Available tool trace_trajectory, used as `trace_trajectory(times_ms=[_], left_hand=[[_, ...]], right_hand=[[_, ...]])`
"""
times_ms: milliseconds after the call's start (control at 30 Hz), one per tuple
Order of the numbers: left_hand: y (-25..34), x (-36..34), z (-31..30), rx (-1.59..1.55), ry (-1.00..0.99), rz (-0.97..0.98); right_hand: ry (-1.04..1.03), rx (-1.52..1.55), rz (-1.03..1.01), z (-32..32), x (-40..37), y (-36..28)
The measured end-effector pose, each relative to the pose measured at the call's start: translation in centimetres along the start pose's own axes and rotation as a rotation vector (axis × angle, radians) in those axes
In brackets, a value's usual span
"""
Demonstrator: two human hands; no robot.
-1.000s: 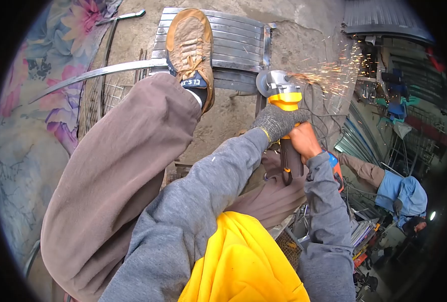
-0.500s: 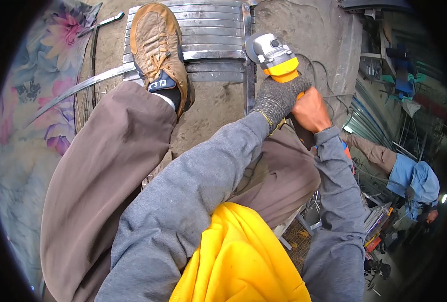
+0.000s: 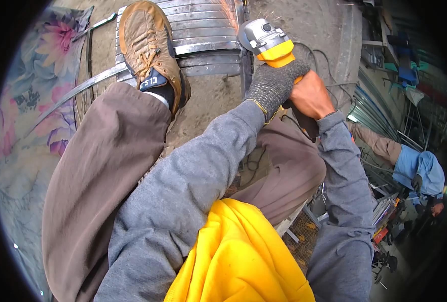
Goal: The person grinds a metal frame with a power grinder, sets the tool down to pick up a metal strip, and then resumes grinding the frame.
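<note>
Both my hands hold a yellow and silver angle grinder. My left hand, in a grey knit glove, wraps round the body behind the head. My bare right hand is closed round the rear part; its fingers are partly hidden. The disc side of the grinder meets the right edge of a slatted metal panel lying on the floor. Orange sparks fly up over the slats; the exact contact point is hidden by the head. My brown shoe stands on the panel's left part.
A curved metal strip reaches left over floral cloth. A black cord runs on the concrete right of the grinder. Metal tubes lie at right, near another person in a blue top. A mesh piece lies beneath my right arm.
Sparks now come from the panel's right edge. The grinder and both hands have shifted slightly left and up in view, and the grinder head has tilted a little.
</note>
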State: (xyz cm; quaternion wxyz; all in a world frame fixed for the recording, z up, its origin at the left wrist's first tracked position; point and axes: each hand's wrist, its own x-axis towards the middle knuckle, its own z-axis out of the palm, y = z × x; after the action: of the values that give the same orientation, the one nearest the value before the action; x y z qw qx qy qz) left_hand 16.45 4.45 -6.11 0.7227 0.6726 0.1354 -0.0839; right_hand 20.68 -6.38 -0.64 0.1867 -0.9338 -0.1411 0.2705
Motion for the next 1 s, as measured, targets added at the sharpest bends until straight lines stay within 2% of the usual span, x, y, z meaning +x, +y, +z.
trace_trajectory(times_ms=[167,233,267,333,467,533,600,667,733,800,833,933,1000], left_hand=[[-0.1,0.5,0.1,-0.051,-0.004,-0.102],[-1.0,0.7,0.3,-0.02,0.066,0.083],[-0.6,0.5,0.1,-0.019,0.065,0.084],[0.0,0.0,-0.2,-0.057,-0.002,-0.054],[1.1,-0.3,-0.9,-0.108,-0.086,-0.07],[1.6,0.5,-0.8,-0.154,-0.087,-0.205],[0.7,0.8,-0.4,-0.161,-0.056,-0.138],[-0.4,0.8,-0.4,0.044,-0.012,0.024],[-1.3,0.4,-0.5,0.146,0.015,0.083],[-0.6,0.4,-0.7,0.136,-0.024,0.097],[-0.1,0.7,-0.8,0.045,-0.062,-0.013],[1.5,0.2,-1.2,0.044,-0.093,-0.087],[-0.4,0.6,-0.2,-0.051,-0.012,-0.037]], right_hand=[[-0.021,-0.056,-0.016,-0.1,0.5,0.5],[-0.044,-0.119,0.069,-0.7,0.4,-0.4],[-0.043,-0.119,0.069,-0.7,0.3,-0.4],[0.028,-0.012,-0.009,-0.3,-0.1,-0.5],[-0.028,-0.03,0.053,-0.6,0.4,-0.6],[-0.01,-0.021,0.05,-1.0,0.5,-1.0],[0.005,-0.044,0.071,-1.3,0.3,-1.8],[0.004,-0.064,0.095,-1.2,0.1,-2.1],[0.042,0.052,0.027,-0.6,-0.3,-2.1],[0.031,0.019,0.069,-0.4,-0.1,-1.8],[0.026,-0.016,0.108,-0.5,0.1,-1.7],[0.009,-0.041,0.127,-1.0,0.1,-1.8],[-0.005,-0.064,0.089,-0.5,0.5,-0.4]])
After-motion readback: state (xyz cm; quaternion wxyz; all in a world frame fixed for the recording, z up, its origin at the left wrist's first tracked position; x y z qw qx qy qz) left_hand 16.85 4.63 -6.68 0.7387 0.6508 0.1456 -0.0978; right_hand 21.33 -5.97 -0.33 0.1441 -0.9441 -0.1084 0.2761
